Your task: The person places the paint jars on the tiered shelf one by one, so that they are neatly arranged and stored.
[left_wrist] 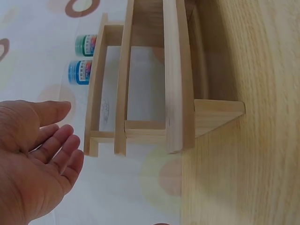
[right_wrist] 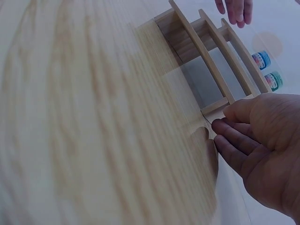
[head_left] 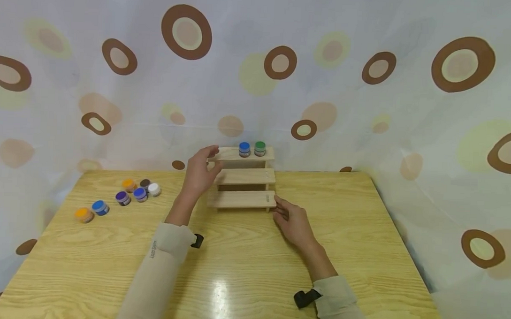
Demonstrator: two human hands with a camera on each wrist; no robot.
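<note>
A three-tier wooden stand [head_left: 244, 177] is at the back of the table. On its top tier are a blue-lidded paint jar [head_left: 244, 149] and, to its right, a green-lidded paint jar [head_left: 260, 149]. My left hand [head_left: 200, 171] is by the top tier's left end, thumb and fingers apart with nothing between them. In the left wrist view, a gap shows between that hand [left_wrist: 42, 154] and the wood. My right hand [head_left: 294, 222] has its fingertips at the bottom tier's right end. In the right wrist view, the right hand's [right_wrist: 262, 145] fingers are loosely bent, apparently touching the stand's corner.
Several small paint jars stand on the table's left, among them an orange one [head_left: 84, 215], a blue one [head_left: 100, 207], a purple one [head_left: 123, 198] and a white one [head_left: 154, 190]. A patterned sheet [head_left: 249, 98] rises behind the wooden table [head_left: 251, 281].
</note>
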